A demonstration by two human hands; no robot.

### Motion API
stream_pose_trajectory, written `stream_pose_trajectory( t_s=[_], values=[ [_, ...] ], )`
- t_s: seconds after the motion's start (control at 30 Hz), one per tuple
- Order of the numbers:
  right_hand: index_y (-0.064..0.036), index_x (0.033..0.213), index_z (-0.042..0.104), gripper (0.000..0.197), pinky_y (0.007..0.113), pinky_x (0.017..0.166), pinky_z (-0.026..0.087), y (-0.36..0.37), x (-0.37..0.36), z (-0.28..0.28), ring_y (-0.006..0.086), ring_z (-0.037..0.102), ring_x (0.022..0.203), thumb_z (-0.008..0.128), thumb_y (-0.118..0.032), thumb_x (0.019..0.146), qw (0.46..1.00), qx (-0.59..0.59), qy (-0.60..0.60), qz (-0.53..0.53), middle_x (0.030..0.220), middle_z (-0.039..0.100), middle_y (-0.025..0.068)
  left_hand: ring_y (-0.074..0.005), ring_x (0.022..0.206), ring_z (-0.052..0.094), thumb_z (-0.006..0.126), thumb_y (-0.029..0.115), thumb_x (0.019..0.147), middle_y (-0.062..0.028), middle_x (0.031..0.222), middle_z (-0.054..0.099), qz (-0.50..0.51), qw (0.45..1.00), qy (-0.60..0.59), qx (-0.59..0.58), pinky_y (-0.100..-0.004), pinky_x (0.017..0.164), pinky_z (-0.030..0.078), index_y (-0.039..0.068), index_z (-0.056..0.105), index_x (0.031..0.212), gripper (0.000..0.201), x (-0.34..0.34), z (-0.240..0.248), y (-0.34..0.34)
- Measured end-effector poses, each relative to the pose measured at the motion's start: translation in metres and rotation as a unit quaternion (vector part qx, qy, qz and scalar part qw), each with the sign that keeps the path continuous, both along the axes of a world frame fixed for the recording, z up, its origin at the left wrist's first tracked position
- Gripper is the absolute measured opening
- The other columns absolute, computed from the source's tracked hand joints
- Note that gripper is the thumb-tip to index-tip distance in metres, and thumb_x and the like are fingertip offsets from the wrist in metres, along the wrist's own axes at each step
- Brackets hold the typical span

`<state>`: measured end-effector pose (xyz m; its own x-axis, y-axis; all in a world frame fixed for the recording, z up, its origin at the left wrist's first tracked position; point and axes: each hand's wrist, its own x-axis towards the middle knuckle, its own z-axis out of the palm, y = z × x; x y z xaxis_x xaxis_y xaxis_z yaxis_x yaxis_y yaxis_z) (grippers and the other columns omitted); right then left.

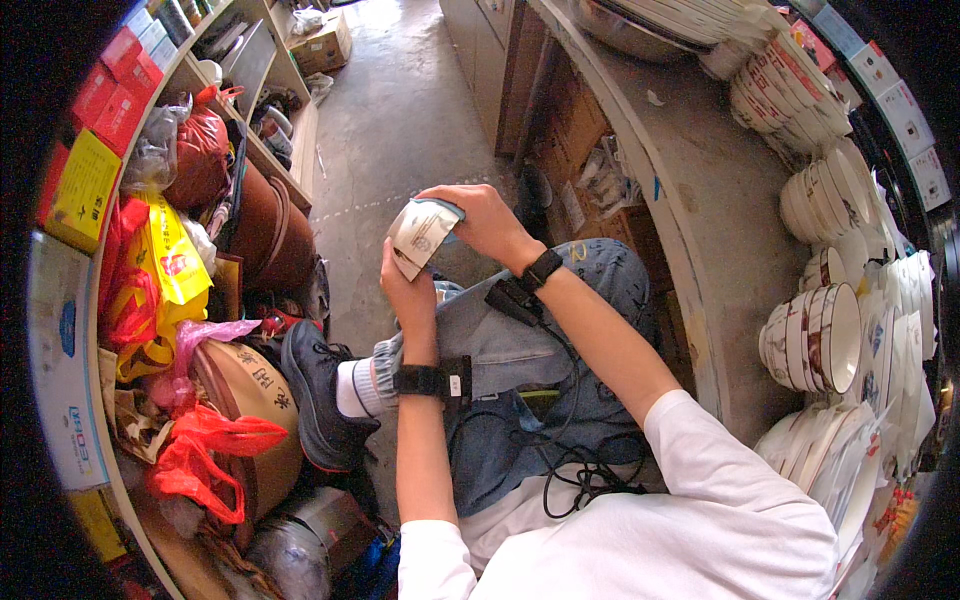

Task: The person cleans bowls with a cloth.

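Over my raised leg, both hands hold a small white bowl (422, 238) tilted on its side, with a printed mark on its outer wall. My left hand (408, 292) grips its lower left edge, thumb along the wall. Across the top and right side, my right hand (488, 222) is closed on the bowl. A blue-grey strip (446, 208) shows along the edge under the right fingers; whether it is cloth or part of the bowl I cannot tell. The inside of the bowl is hidden. Black bands with small devices circle both wrists, and a black cable lies across my lap.
On the right, a curved grey shelf (690, 200) carries stacked bowls (815, 338) and plates (815, 440). To the left stand brown pots (280, 235), a red plastic bag (215, 455) and a yellow bag (175, 250). A concrete floor (385, 90) runs ahead; a cardboard box (322, 45) sits farther off.
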<state>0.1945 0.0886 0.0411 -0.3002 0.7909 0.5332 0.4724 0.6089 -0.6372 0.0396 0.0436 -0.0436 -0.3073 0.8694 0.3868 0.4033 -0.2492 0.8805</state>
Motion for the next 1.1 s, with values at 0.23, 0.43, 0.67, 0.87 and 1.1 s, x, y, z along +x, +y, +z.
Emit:
stream_pose_trajectory(
  t_s=[0.23, 0.43, 0.67, 0.87, 1.1],
  values=[
    [-0.0025, 0.107, 0.068, 0.026, 0.031, 0.08, 0.053, 0.005, -0.004, -0.007, 0.0204, 0.07, 0.092, 0.071, -0.003, 0.082, 0.987, -0.114, 0.113, 0.031, 0.098, 0.072, 0.0139, -0.0298, 0.096, 0.069, 0.066, 0.005, 0.086, -0.0228, 0.1, 0.07, -0.008, 0.995, -0.097, 0.026, -0.0364, 0.082, 0.052, -0.008, 0.059, 0.122, 0.039, 0.003, 0.023, -0.007],
    [-0.0013, 0.107, 0.067, 0.024, 0.031, 0.079, 0.053, 0.006, -0.004, -0.017, 0.0225, 0.07, 0.089, 0.071, -0.006, 0.084, 0.984, -0.164, 0.07, 0.03, 0.097, 0.071, 0.0161, -0.0285, 0.096, 0.069, 0.066, 0.012, 0.09, -0.0203, 0.102, 0.07, -0.032, 0.981, -0.171, -0.092, -0.0355, 0.082, 0.051, -0.01, 0.061, 0.117, 0.035, 0.006, 0.023, -0.009],
    [-0.0056, 0.107, 0.069, 0.027, 0.034, 0.081, 0.055, -0.002, -0.001, 0.003, 0.0282, 0.071, 0.097, 0.068, -0.001, 0.08, 0.999, -0.033, 0.022, 0.003, 0.1, 0.072, 0.0169, -0.0275, 0.1, 0.067, 0.057, 0.006, 0.092, -0.0228, 0.108, 0.068, 0.005, 1.0, -0.012, -0.015, -0.0354, 0.084, 0.052, -0.011, 0.057, 0.12, 0.032, 0.005, 0.02, -0.009],
    [-0.0025, 0.109, 0.069, 0.028, 0.03, 0.083, 0.053, 0.003, -0.001, -0.003, 0.0192, 0.071, 0.096, 0.068, 0.002, 0.081, 0.988, -0.109, 0.111, 0.019, 0.102, 0.073, 0.0132, -0.0225, 0.098, 0.067, 0.066, 0.023, 0.095, -0.0198, 0.108, 0.068, -0.065, 0.99, -0.121, -0.029, -0.0355, 0.081, 0.053, -0.01, 0.055, 0.125, 0.046, 0.001, 0.017, -0.002],
    [-0.0039, 0.111, 0.07, 0.03, 0.029, 0.083, 0.053, 0.002, -0.007, -0.005, 0.0178, 0.07, 0.096, 0.071, -0.003, 0.081, 0.981, -0.152, 0.109, 0.042, 0.103, 0.074, 0.0131, -0.0253, 0.096, 0.068, 0.069, 0.024, 0.093, -0.0172, 0.101, 0.069, -0.076, 0.938, -0.314, -0.129, -0.0371, 0.078, 0.053, -0.004, 0.057, 0.123, 0.043, 0.002, -0.009, -0.001]
  ],
)
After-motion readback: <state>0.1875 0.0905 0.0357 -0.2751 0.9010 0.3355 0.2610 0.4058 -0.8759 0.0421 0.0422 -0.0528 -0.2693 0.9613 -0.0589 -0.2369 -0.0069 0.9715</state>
